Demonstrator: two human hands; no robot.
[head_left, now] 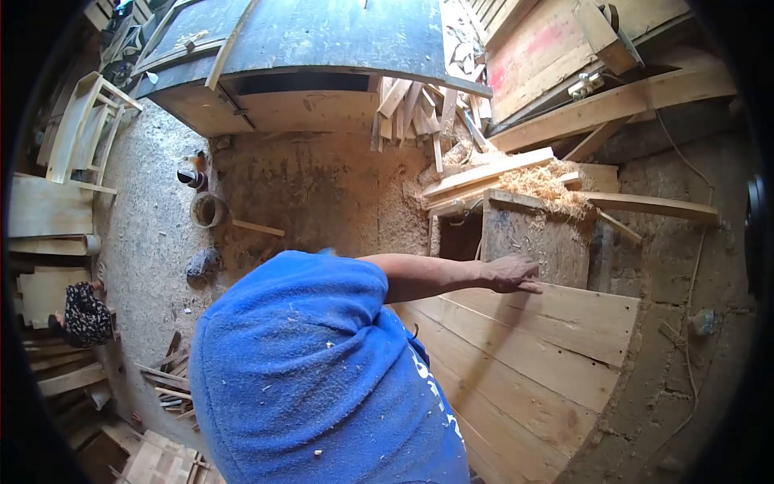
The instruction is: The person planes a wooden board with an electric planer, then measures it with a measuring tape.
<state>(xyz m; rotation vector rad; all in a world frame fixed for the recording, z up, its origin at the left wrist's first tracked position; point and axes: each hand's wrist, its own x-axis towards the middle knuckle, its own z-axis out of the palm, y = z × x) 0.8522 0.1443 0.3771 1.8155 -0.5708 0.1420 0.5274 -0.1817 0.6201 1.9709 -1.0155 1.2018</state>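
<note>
my left hand [512, 274] at plank panel [556, 323] edge, can't tell grip; light touch best, mind splinters. right hand unseen.

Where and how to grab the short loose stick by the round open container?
I'd grip the stick around mid-length, coming from above, fingers across its narrow width. It's slim and straight and looks to lie along the floor, so a central grip should balance it. One end sits close to the container; if shifting off-center, favor the far half.
</note>
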